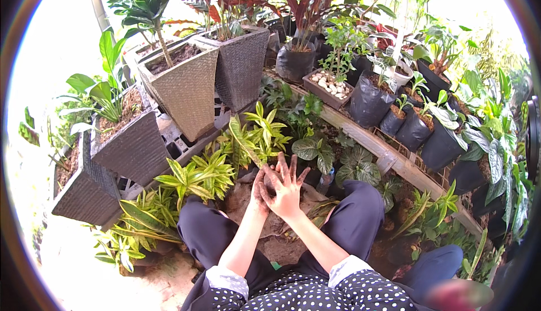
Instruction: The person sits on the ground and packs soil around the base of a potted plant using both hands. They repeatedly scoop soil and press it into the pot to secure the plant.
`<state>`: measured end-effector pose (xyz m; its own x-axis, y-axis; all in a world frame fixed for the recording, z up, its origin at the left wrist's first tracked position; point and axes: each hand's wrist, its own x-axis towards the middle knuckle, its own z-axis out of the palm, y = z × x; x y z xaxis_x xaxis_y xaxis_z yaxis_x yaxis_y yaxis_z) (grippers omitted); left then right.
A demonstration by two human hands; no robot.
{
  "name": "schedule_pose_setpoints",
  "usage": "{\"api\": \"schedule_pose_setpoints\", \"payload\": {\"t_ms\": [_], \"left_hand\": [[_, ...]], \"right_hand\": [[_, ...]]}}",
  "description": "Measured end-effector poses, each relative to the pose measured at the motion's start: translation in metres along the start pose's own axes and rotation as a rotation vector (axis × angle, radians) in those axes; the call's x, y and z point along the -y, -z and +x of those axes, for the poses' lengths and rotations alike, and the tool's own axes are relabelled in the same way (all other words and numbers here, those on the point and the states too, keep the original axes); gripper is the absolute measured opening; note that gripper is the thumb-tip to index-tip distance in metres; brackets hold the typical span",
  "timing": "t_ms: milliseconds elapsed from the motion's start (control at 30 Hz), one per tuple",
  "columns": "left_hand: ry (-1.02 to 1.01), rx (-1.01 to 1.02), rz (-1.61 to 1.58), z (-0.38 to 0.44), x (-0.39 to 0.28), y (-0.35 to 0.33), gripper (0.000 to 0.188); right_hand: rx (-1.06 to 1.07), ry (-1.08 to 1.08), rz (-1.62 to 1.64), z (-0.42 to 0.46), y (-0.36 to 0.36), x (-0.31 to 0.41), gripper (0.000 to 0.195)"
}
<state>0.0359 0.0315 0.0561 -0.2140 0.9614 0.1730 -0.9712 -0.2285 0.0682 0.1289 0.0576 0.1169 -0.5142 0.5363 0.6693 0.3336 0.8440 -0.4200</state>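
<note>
My right hand is smeared with dark soil, its fingers spread apart. It lies against my left hand, also soiled, above the ground between my knees. Much of the left hand is hidden behind the right, and the space between the palms does not show. Beneath them is a pale, dirt-covered sack or cloth. A variegated snake plant leaf rises just beyond my fingertips. To the left of my hands grow yellow-edged leafy plants. A clear plastic bottle stands to the right, partly covered by dark round-leaved plants.
Tall textured planters line a rack at the left. At the right, a wooden-edged shelf carries black plant bags and a pebble-topped rectangular pot. Another person's dark-clothed knee is close by at the lower right.
</note>
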Motion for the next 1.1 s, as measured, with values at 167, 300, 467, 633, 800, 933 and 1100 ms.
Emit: {"api": "schedule_pose_setpoints", "payload": {"t_ms": [167,300,467,633,800,933,1100], "left_hand": [[-0.070,0.047,0.089,0.005,-0.004,0.088,0.026],[-0.077,-0.052,-0.186,0.001,-0.004,0.086,0.027],[-0.049,-0.306,-0.015,0.001,-0.001,0.020,0.035],[-0.057,-0.253,-0.013,-0.003,-0.002,0.005,0.038],[-0.024,-0.151,-0.087,-0.010,-0.008,0.020,0.041],[-0.037,-0.174,-0.078,-0.010,-0.006,0.021,0.044],[0.016,-0.277,-0.034,0.000,0.005,-0.036,0.045]], "right_hand": [[0.040,0.242,0.347,-0.002,-0.023,-0.018,0.027],[-0.059,0.184,0.341,0.001,-0.028,-0.016,0.015],[-0.149,-0.094,0.517,-0.003,-0.019,-0.005,0.026],[-0.058,0.242,0.141,0.005,-0.011,-0.003,0.037],[-0.052,0.312,0.300,0.003,-0.027,-0.009,0.021],[-0.074,0.136,0.372,-0.009,-0.037,-0.016,0.024],[-0.163,-0.138,0.410,-0.009,-0.027,0.000,0.035]]}}
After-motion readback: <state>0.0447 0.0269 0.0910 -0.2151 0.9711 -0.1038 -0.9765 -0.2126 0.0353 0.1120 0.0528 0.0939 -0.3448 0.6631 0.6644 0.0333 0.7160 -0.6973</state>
